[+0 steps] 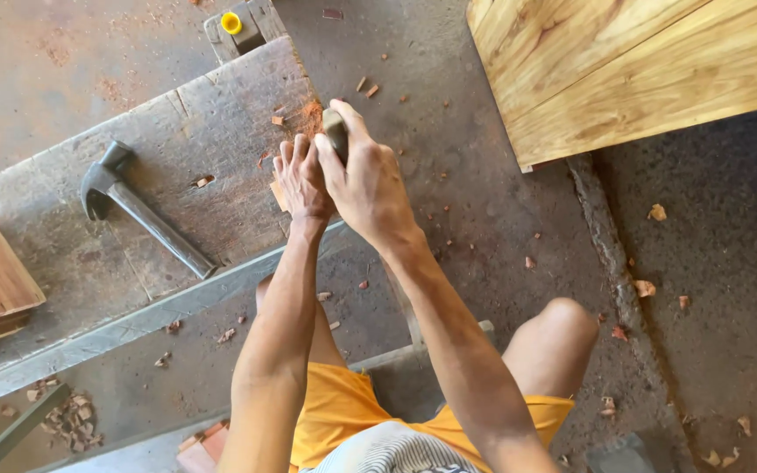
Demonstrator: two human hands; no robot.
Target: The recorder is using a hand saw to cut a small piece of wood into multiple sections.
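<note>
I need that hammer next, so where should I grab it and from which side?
Take the hammer by the lower end of its dark handle, near the bench's front edge. It lies flat with the head pointing away up-left, so coming from above with the left hand looks easiest; nothing lies on the handle.

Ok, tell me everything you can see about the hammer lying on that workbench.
The hammer is a claw hammer, dark and metal-looking from head to handle, dull and worn. It lies flat on the grey, scuffed wooden workbench, head toward the upper left with the curved claw pointing down and left, the straight handle running diagonally to the lower right, ending near the bench's front edge. Nothing holds it: both hands work further right, and only the bench top touches it. A small wood chip lies just beyond the handle.
</note>
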